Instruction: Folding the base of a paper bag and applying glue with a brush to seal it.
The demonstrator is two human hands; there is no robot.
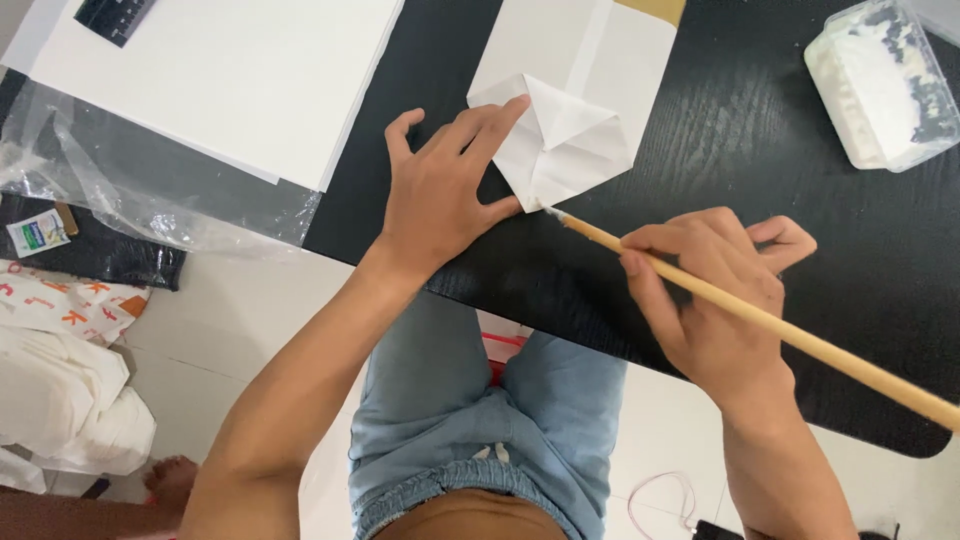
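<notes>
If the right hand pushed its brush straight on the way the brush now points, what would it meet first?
The right hand aims the brush up-left. Its tip already sits at the lower edge of the folded white paper, so that paper comes first; the left hand presses it just beyond.

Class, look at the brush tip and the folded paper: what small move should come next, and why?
Probably stroke the wooden-handled brush along the white folded paper bag's flap: its tip already touches the flap's lower corner, the right hand grips it, and the left hand pins the fold.

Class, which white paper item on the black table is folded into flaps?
The white folded paper bag under the left hand; the large white sheets lie flat, unfolded.
</notes>
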